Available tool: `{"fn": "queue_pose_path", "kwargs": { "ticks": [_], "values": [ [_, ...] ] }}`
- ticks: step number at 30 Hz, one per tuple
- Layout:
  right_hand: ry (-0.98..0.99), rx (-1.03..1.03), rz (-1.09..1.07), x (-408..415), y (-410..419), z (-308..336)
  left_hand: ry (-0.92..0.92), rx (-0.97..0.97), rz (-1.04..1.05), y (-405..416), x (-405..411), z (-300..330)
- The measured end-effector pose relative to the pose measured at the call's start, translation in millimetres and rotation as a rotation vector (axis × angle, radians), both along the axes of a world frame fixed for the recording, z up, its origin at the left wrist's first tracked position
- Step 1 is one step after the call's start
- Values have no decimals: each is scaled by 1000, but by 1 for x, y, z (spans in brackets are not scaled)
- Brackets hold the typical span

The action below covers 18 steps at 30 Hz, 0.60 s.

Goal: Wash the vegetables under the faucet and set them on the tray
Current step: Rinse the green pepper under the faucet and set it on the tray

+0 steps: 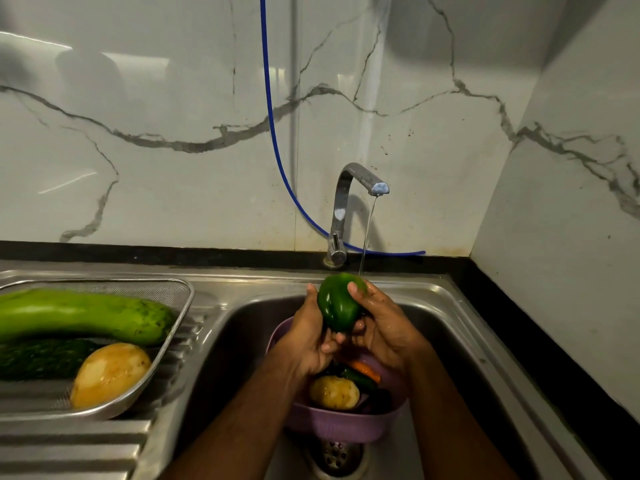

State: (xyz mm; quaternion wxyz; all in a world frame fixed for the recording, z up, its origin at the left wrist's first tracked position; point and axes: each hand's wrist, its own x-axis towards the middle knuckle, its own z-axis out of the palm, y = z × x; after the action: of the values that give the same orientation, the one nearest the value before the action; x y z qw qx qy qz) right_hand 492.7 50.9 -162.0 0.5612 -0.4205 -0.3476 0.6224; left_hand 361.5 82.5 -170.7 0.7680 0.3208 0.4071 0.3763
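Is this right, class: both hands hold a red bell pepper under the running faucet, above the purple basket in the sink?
Not quite. The head view shows the bell pepper is green. The left hand and right hand do hold it under the running faucet, above the purple basket in the sink.

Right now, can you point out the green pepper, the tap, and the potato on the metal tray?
green pepper (337, 304): head view, on its glossy front side.
tap (341, 202): head view, on the upright neck.
potato (109, 374): head view, middle of its wet skin, near the metal tray (185, 296) corner.
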Motion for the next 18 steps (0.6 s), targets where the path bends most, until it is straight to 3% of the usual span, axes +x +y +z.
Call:
{"fn": "queue_pose_path", "kwargs": {
  "ticks": [6,11,16,18],
  "values": [
    [-168,-213,-244,-6,17,-19,166,134,-189,-7,9,-10],
    [-483,-301,-496,-5,25,-25,176,236,-148,-13,13,-8],
    [-620,-145,-444,-11,22,-21,226,239,-78,-7,16,-19],
    [-558,-72,-336,-14,14,-15,281,264,-61,-4,16,-20]
  ]
}}
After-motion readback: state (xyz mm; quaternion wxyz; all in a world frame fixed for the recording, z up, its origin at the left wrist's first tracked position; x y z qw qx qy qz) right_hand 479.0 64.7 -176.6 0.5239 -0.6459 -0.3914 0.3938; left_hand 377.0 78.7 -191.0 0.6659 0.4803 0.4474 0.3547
